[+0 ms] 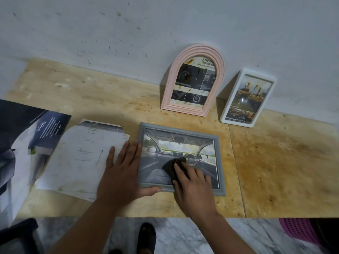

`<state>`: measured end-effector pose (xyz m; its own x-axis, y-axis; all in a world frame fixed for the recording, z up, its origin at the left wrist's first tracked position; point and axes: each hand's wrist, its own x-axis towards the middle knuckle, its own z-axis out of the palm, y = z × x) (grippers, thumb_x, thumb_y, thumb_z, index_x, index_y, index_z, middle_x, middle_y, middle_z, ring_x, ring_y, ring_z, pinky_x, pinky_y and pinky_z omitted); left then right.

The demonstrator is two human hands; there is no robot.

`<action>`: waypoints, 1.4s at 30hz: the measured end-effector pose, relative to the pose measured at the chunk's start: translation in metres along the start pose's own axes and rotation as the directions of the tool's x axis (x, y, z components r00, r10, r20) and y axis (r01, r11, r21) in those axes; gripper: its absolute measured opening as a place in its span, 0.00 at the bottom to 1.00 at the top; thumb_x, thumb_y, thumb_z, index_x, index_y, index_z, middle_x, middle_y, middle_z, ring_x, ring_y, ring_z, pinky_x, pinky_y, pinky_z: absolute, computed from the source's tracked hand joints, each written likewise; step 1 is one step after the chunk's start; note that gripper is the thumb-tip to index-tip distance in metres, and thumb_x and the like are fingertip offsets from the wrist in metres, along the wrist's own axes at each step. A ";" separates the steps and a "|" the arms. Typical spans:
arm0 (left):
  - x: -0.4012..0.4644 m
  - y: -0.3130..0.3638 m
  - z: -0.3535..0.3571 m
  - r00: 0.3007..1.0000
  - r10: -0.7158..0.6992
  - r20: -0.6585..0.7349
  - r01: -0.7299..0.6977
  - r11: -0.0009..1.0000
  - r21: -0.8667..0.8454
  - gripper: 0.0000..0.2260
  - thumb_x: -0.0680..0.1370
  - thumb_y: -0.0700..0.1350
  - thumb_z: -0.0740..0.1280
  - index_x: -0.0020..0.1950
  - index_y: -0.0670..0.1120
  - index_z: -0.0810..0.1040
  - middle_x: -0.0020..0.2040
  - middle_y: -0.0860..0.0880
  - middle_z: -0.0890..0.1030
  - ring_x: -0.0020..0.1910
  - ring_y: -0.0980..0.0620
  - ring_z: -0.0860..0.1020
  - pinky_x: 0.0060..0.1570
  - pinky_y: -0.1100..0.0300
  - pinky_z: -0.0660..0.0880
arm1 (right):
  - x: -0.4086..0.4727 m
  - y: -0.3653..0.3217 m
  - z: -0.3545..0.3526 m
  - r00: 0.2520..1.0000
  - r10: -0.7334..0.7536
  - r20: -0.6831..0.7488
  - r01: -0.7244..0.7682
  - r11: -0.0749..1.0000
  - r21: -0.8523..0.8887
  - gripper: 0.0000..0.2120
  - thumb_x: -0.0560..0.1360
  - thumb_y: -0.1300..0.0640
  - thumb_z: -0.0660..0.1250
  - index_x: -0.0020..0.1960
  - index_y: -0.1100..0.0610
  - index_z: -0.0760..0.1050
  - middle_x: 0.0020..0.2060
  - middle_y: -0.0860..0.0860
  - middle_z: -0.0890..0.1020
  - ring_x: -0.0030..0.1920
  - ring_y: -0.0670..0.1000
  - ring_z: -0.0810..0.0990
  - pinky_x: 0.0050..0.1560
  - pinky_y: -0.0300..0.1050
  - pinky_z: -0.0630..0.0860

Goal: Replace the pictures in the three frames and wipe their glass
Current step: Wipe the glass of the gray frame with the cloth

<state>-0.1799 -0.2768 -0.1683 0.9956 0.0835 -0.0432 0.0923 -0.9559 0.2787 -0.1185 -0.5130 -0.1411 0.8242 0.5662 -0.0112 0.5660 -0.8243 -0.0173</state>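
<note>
A grey rectangular frame (pixel 219 162) lies flat on the wooden table (pixel 275 162), showing a car-interior picture. My right hand (pixel 192 184) presses a dark cloth (pixel 170 166) onto its glass near the middle. My left hand (pixel 122 171) lies flat against the frame's left edge, thumb at the lower-left corner. A pink arched frame (pixel 194 52) and a white rectangular frame (pixel 227 114) lean against the wall behind; both have brownish smears on their glass.
Loose printed sheets (pixel 80 156) lie left of the grey frame, partly under my left hand. A dark brochure (pixel 27 129) lies at the far left. A pink basket (pixel 300 230) sits on the marble floor below right. My sandalled foot (pixel 146 235) shows below the table edge.
</note>
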 end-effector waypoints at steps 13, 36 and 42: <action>0.000 0.001 0.001 1.000 -0.007 0.001 0.007 1.000 0.009 0.62 0.65 0.86 0.54 0.83 0.39 0.59 0.85 0.43 0.55 0.84 0.44 0.52 0.79 0.32 0.53 | 0.068 0.026 -0.016 0.969 0.160 -0.190 -0.062 0.897 0.438 0.19 0.82 0.56 0.64 0.73 0.55 0.75 0.61 0.51 0.79 0.60 0.53 0.76 0.58 0.49 0.77; 0.002 0.000 0.000 0.998 -0.036 0.057 0.035 0.999 0.021 0.63 0.64 0.87 0.54 0.85 0.43 0.52 0.86 0.46 0.48 0.85 0.46 0.46 0.81 0.34 0.48 | 0.049 0.061 -0.044 0.990 0.009 0.141 -0.094 0.788 0.609 0.18 0.83 0.56 0.63 0.72 0.50 0.76 0.56 0.45 0.77 0.56 0.45 0.77 0.58 0.39 0.73; 0.003 0.000 0.000 0.998 -0.040 0.058 0.039 0.999 0.010 0.63 0.65 0.87 0.54 0.85 0.43 0.51 0.86 0.46 0.49 0.85 0.47 0.46 0.81 0.35 0.48 | 0.082 0.073 -0.011 0.993 0.116 -0.024 -0.105 0.956 0.275 0.19 0.82 0.58 0.63 0.72 0.54 0.75 0.57 0.53 0.77 0.53 0.56 0.79 0.44 0.45 0.74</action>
<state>-0.1768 -0.2764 -0.1681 0.9884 0.1051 -0.1100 0.1312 -0.9546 0.2673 -0.0096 -0.5271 -0.1326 0.8843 0.4667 0.0111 0.4495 -0.8449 -0.2901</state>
